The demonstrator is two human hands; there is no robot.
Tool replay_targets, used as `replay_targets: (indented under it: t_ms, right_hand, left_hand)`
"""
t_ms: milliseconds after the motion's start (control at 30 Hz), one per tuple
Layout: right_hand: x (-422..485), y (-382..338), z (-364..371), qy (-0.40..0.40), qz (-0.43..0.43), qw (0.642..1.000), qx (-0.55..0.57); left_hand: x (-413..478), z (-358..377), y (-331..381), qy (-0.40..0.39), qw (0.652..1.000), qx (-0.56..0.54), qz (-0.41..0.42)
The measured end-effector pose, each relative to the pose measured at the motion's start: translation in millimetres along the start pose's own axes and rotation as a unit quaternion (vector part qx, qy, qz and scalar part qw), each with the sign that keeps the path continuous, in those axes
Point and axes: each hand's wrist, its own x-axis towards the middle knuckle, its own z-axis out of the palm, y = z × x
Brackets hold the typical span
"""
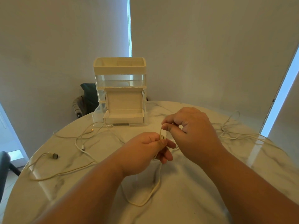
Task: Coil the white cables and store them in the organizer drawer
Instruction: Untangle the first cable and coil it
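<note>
Head view: over the marble table, the left hand has its grip closed around a small coil of white cable, while the right hand pinches the strand rising from it. Slack loops toward the near edge. Other white cables sprawl left and right; the organizer stands behind, lowest drawer pulled out

organizer behind, cables left, right

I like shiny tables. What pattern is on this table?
The table is white marble with thin grey veins, seen in the head view.
</note>
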Motion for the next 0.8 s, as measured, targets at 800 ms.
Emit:
replay_targets:
  t_ms: [800]
  right_hand:
    - [-12.9, 19.3, 32.4, -0.163, 0.145, 0.946, 0.241]
  left_hand:
    - [-4.7, -22.0, 16.3, 0.095, 0.799, -0.582, 0.12]
